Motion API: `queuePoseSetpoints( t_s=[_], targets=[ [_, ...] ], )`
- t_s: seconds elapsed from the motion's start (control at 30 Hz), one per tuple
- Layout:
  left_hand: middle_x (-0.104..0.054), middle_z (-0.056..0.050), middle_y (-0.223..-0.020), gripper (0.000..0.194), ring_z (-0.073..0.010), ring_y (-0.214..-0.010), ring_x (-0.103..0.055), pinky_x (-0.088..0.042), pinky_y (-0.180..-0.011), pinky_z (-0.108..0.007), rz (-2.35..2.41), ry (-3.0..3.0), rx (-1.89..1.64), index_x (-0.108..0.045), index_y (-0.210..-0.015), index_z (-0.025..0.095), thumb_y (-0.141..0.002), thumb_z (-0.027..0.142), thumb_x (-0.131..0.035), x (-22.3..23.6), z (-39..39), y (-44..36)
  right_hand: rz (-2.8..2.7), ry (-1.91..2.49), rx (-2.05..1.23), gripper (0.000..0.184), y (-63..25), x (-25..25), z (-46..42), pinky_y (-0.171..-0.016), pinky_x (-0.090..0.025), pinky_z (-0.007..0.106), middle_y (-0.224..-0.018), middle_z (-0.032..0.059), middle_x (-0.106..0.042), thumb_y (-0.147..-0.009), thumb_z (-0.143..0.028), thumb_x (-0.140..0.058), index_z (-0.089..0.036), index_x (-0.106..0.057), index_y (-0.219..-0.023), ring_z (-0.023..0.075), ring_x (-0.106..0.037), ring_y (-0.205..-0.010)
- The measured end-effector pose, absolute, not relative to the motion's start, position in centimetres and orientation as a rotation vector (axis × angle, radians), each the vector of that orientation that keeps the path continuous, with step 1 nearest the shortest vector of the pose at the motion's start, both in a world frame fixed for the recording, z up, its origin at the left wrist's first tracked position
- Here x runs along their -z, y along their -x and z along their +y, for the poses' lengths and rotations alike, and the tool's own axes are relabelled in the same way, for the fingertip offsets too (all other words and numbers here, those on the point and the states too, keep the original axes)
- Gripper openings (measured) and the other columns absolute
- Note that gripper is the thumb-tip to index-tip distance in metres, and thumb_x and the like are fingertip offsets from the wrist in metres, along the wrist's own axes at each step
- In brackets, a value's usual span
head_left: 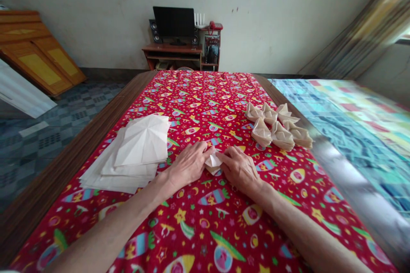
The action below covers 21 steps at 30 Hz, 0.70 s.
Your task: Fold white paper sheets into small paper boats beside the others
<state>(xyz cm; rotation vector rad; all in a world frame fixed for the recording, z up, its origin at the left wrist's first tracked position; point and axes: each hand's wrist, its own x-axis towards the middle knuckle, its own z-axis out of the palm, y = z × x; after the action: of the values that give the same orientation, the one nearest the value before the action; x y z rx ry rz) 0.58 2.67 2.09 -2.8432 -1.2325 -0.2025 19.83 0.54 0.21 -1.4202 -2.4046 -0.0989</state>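
A small piece of folded white paper [213, 163] lies on the red cloth between my two hands. My left hand [191, 160] closes on its left side, fingers pressed at the paper's edge. On the other side my right hand [239, 165] pinches the right edge, thumb and index finger at the fold. Part of the paper is hidden under the fingers. To the left rests a stack of creased white paper sheets [142, 140], fanned out unevenly. Several folded paper shapes [262, 132] with pointed tips stand grouped in two rows to the right.
A red patterned cloth [211, 230] covers the table, whose brown wooden edge [105, 106] shows at left. Beyond its far end stand a desk [173, 51] and a monitor [174, 22]. A bed with a checkered cover [339, 123] adjoins on the right. A wooden cabinet [38, 55] is at far left.
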Motion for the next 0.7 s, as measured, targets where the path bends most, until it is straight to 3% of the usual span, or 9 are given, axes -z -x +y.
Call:
queuePoseSetpoints(
  t_s=[0.43, 0.7],
  targets=[
    [-0.053, 0.000, -0.090, 0.022, -0.0152, -0.086, -0.051, -0.042, -0.077, -0.027, -1.083, 2.890, 0.555, -0.059, -0.108, 0.025, -0.095, 0.020, -0.043, -0.3, 1.4, 0.6, -2.398, 1.413, 0.033, 0.022, -20.6, 0.0, 0.4, -0.056, -0.030, 0.026, -0.087, 0.0048, -0.056, -0.089, -0.018, -0.046, -0.022, -0.066, -0.096, 0.0160, -0.047, -0.077],
    [-0.056, -0.001, -0.093, 0.023, -0.0135, -0.087, -0.055, -0.045, -0.077, -0.025, -1.011, 3.042, 0.547, -0.065, -0.100, 0.026, -0.095, 0.021, -0.043, 0.3, 1.9, 0.9, -2.440, 1.400, 0.055, 0.021, -20.4, -0.3, 0.3, -0.056, -0.033, 0.026, -0.086, 0.0053, -0.056, -0.090, -0.018, -0.047, -0.021, -0.065, -0.099, 0.0168, -0.047, -0.078]
  ],
)
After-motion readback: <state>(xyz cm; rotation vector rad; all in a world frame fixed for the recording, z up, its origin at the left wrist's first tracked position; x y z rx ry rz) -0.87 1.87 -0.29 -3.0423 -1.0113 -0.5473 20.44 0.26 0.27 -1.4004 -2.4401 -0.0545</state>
